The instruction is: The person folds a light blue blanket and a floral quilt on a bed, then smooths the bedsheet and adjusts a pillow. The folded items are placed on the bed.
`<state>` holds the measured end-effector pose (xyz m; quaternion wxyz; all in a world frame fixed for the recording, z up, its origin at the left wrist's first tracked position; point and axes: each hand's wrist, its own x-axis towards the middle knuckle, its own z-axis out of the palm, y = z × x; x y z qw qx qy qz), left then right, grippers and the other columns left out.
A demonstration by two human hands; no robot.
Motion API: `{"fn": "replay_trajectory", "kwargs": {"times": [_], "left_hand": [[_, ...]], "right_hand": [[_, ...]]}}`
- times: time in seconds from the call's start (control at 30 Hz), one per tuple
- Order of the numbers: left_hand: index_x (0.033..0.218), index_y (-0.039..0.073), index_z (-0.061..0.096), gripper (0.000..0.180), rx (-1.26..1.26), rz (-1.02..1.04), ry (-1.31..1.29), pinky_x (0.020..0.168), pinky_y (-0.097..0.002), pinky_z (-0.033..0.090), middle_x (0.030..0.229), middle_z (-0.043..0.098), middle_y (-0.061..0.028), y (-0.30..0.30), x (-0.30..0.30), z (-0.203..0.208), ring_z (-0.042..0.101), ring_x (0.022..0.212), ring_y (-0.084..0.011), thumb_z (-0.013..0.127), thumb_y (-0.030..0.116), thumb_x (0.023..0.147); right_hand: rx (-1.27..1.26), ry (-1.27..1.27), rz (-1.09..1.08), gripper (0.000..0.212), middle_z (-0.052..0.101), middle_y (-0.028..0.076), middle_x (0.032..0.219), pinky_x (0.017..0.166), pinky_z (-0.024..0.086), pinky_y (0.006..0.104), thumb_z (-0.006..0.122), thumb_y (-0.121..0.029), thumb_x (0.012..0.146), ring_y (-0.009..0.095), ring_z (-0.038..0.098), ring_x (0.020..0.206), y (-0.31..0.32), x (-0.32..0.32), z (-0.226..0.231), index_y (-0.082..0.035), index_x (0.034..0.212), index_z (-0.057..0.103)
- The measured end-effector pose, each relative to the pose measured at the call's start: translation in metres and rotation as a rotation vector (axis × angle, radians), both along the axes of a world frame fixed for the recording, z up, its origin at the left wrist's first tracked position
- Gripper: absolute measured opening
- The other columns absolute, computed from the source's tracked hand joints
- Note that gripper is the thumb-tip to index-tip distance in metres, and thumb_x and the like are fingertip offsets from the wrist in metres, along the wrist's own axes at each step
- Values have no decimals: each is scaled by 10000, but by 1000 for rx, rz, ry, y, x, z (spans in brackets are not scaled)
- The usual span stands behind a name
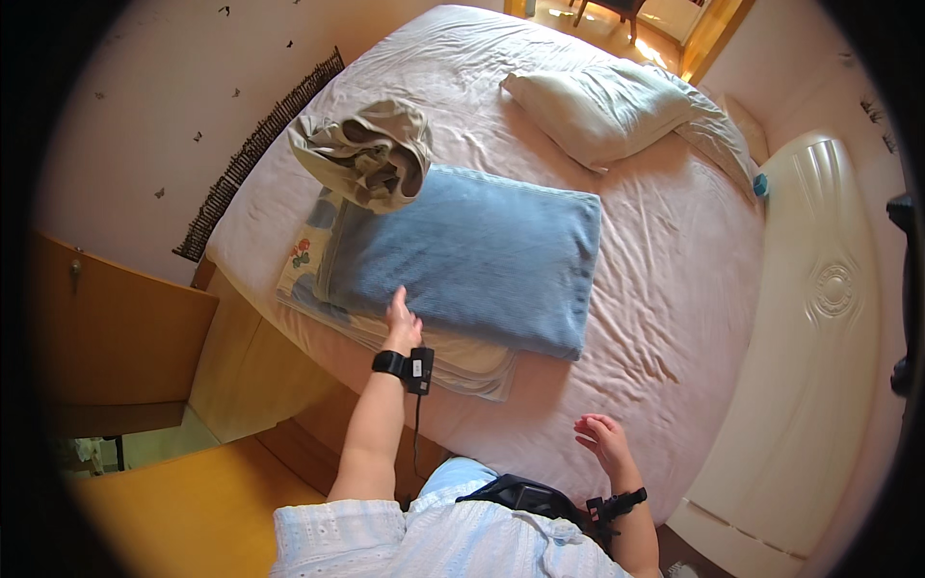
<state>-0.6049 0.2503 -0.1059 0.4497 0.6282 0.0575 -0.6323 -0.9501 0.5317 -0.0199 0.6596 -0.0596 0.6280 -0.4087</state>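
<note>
A folded blue blanket (491, 250) lies on the bed, on top of a folded cream quilt (472, 371) with a printed pattern at its left end. My left hand (403, 321) is at the near edge of the blue blanket, fingers stretched out; I cannot tell how firmly it touches. A bunched khaki cloth (371, 154) rests on the far left corner of the blanket. Over the near side of the bed hovers my right hand (604, 441), empty, its fingers loosely bent and apart. Both wrists wear black straps, the left one with a small box and cable.
Pale pink bedding (655, 289) surrounds the pile. A rumpled pillow (607, 111) lies at the far right. The cream headboard (814, 318) stands along the right. To the left are a wooden cabinet door (125, 318) and a yellow-brown wooden surface (183, 501).
</note>
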Motion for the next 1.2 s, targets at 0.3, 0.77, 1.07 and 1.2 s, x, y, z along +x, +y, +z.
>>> {"fn": "replay_trajectory", "kwargs": {"times": [0.3, 0.77, 1.07, 1.2], "left_hand": [[1090, 113, 532, 550, -8, 89, 198, 825, -440, 395, 1077, 556, -44, 7, 13, -112, 505, 963, -229, 672, 483, 708], [1056, 145, 547, 418, -128, 80, 299, 793, -374, 405, 1032, 551, -26, 21, -27, 44, 488, 959, -204, 693, 366, 732], [1226, 184, 438, 711, -188, 218, 330, 894, -433, 381, 1211, 470, -23, 67, 17, 14, 438, 1091, -242, 659, 562, 665], [1332, 162, 337, 861, -208, 412, 179, 1008, -509, 241, 1361, 328, -63, 55, 37, -29, 285, 1240, -293, 608, 628, 661]], "right_hand": [[142, 49, -137, 176, 623, 76, 930, 785, 479, 339, 541, -175, 863, 185, 595, 892, 2, -15, -15, -60, 994, 564], [247, -714, -478, 961, 257, 189, 1375, 997, 319, 501, 628, -562, 720, 299, 282, 1261, -144, 51, -90, 38, 1323, 180], [-184, -464, -763, 411, 586, 73, 1082, 901, 418, 400, 628, -305, 785, 231, 537, 1003, -184, 29, -137, -60, 1105, 547], [-330, -246, -739, 253, 614, 65, 995, 805, 478, 326, 590, -167, 828, 183, 578, 909, -186, -17, -55, -37, 1044, 564]]}}
